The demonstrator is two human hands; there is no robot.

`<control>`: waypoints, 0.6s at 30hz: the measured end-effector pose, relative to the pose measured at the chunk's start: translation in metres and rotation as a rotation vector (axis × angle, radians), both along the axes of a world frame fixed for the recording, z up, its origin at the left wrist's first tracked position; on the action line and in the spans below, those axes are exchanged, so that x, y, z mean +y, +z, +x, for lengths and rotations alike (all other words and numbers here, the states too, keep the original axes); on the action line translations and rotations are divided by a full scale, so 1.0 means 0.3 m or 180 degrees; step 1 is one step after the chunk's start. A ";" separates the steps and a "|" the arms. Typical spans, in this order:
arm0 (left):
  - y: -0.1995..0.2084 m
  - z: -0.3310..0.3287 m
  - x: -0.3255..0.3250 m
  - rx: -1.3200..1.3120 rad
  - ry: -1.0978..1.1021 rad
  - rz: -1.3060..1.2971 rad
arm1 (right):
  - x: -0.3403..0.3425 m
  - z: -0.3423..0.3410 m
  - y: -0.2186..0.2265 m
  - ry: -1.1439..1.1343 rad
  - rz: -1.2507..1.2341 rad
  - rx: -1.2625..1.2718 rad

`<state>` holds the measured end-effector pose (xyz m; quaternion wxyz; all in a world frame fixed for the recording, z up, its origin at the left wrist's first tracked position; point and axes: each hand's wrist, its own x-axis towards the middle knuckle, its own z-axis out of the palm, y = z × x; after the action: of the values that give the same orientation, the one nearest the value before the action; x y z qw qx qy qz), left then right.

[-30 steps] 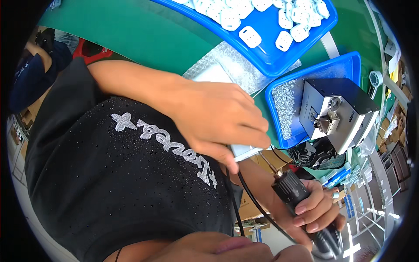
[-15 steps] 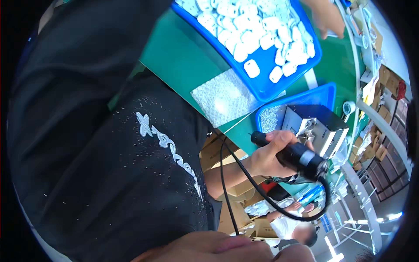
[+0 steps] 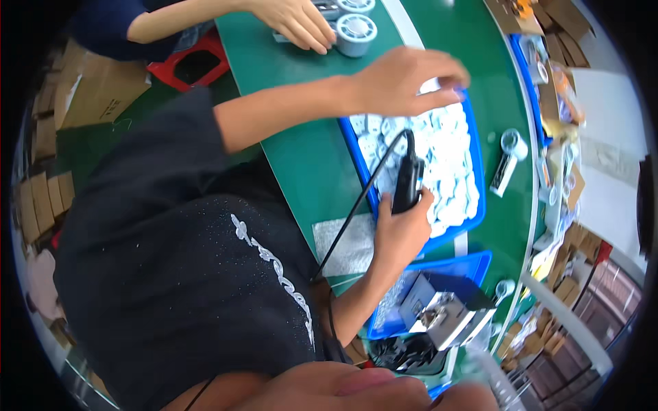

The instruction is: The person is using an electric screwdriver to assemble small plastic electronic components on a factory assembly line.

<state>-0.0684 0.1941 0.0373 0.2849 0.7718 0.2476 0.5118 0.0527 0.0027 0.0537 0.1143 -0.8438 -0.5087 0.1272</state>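
Observation:
My right hand (image 3: 402,229) is wrapped round a black corded electric screwdriver (image 3: 408,183), over the near part of a blue tray (image 3: 484,205). Its cable loops from the upper end back toward my body; the tip is hidden. Many rounded white plastic pieces (image 3: 449,168) are heaped in that tray. My left hand (image 3: 401,81) reaches across the tray's far end, fingers and thumb curved and blurred. A patch of white shows between them, but whether it is held I cannot tell.
A co-worker's hand (image 3: 295,22) rests beside round grey-white fan-like units (image 3: 356,35). A smaller blue tray (image 3: 473,266) holds small metal bits and a dark box-shaped device (image 3: 445,312). Bubble wrap (image 3: 343,246) lies on the green table (image 3: 295,154). A red stool (image 3: 216,61) stands alongside.
The view has swung toward the co-worker. My right hand has carried the screwdriver from beside the box-shaped device to over the white pieces. My left arm now crosses the large tray.

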 end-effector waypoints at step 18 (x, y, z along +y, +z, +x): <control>0.022 -0.467 -0.134 -0.0600 -0.0846 -0.1542 | -0.082 0.020 0.170 -0.0224 0.1747 0.3660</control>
<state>-0.2084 0.1540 0.0439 0.5471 0.6560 0.2318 0.4655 0.0587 -0.0218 0.1046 0.5851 -0.5970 -0.3521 0.4210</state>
